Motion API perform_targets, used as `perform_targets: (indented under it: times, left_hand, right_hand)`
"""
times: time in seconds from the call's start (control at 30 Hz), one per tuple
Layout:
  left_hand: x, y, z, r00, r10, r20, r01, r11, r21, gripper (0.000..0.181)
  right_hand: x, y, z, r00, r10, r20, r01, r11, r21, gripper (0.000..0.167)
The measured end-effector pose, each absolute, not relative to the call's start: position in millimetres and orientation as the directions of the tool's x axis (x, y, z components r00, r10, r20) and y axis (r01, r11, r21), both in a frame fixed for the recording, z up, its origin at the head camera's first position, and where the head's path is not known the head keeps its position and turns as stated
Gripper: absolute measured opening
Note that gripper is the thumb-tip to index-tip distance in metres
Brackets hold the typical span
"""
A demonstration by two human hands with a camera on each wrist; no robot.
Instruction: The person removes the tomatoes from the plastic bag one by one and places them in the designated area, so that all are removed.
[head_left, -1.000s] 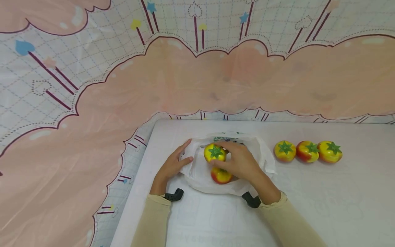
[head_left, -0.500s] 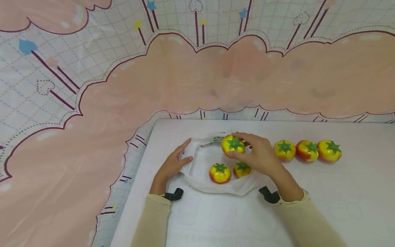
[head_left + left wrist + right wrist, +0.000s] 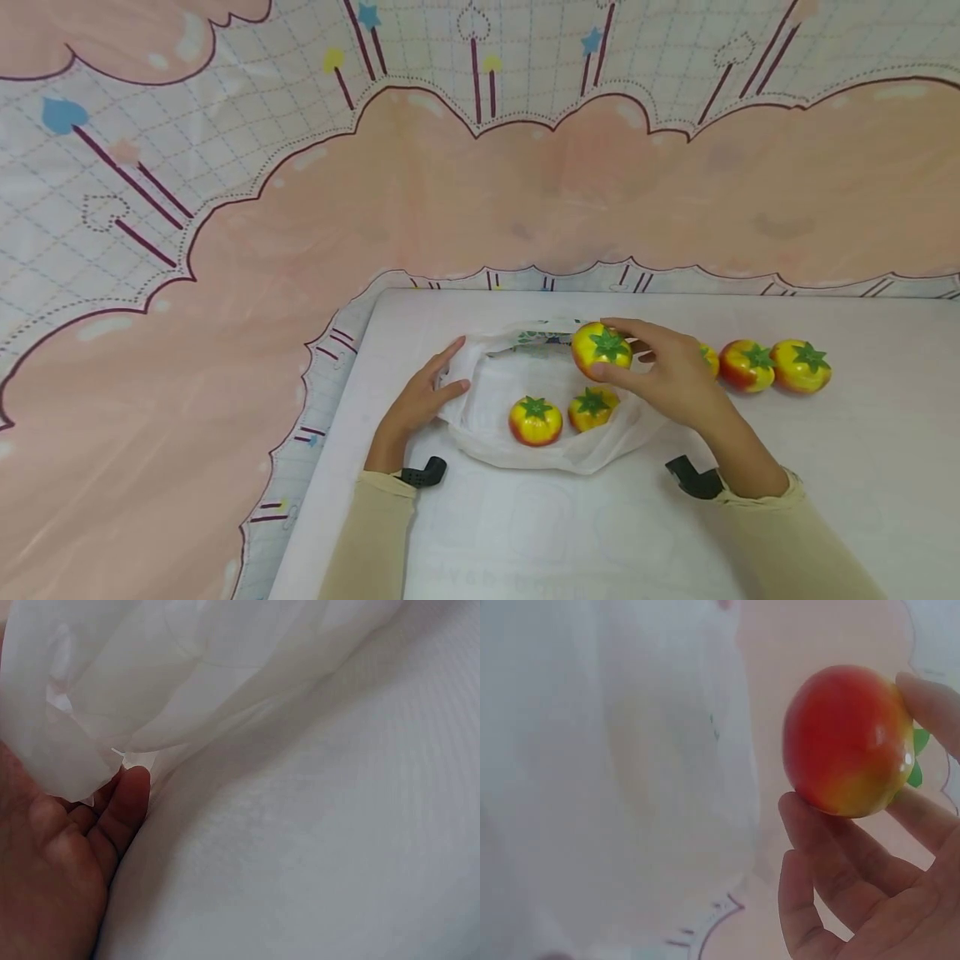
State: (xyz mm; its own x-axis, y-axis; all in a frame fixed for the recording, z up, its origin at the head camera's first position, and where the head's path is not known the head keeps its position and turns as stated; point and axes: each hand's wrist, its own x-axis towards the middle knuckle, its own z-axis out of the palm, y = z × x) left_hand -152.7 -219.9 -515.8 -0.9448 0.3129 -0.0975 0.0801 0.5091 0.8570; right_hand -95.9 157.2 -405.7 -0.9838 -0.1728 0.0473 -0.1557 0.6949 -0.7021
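Note:
A white plastic bag [image 3: 510,375] lies spread on the table, with one red-yellow fruit with a green leaf top [image 3: 536,421] and another like it [image 3: 592,408] in its opening. Over the bag's right side, the right hand [image 3: 667,371] pinches a third fruit [image 3: 602,350] between thumb and fingers. In the right wrist view this fruit [image 3: 847,742] shows its red underside, held by the fingertips off the bag. The left hand [image 3: 416,404] rests at the bag's left edge, thumb and fingers spread. The left wrist view has that hand [image 3: 67,862] against the bag's thin plastic [image 3: 172,682].
On the right of the white table [image 3: 750,483] stand a red-yellow fruit [image 3: 747,365] and another beside it [image 3: 802,367]; a third [image 3: 708,359] is partly behind the right hand. A patterned cloth [image 3: 525,200] hangs behind the table.
The right hand has moved right with the fruit in its grip, from the bag's middle to its right side. Two fruits in the bag are now uncovered. The left hand stays in place.

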Motion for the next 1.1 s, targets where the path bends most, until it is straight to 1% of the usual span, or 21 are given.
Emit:
perform_targets:
  times: [0.2,0.53,0.73,1.1]
  left_hand:
    - [-155.4,-217.0,-515.9,-0.948,0.304,-0.099,0.072,0.505,0.860,0.073]
    - [-156.1,-217.8,-517.0,-0.948,0.301,-0.099,0.076,0.518,0.852,0.073]
    - [-155.9,-217.8,-516.3,-0.950,0.293,-0.107,0.064,0.518,0.853,0.071]
    - [-155.3,-217.9,-513.4,-0.943,0.314,-0.105,0.068,0.496,0.866,0.073]
  right_hand:
    - [-94.2,179.0,-403.3,-0.990,-0.127,0.065,-0.136,0.701,-0.700,0.072]
    - [-85.5,208.3,-403.3,-0.992,-0.078,0.096,-0.123,0.707,-0.696,0.065]
    - [-79.7,221.2,-404.0,-0.988,-0.073,0.135,-0.146,0.710,-0.688,0.062]
    - [-71.9,245.2,-413.1,-0.992,-0.060,0.106,-0.114,0.772,-0.625,0.066]
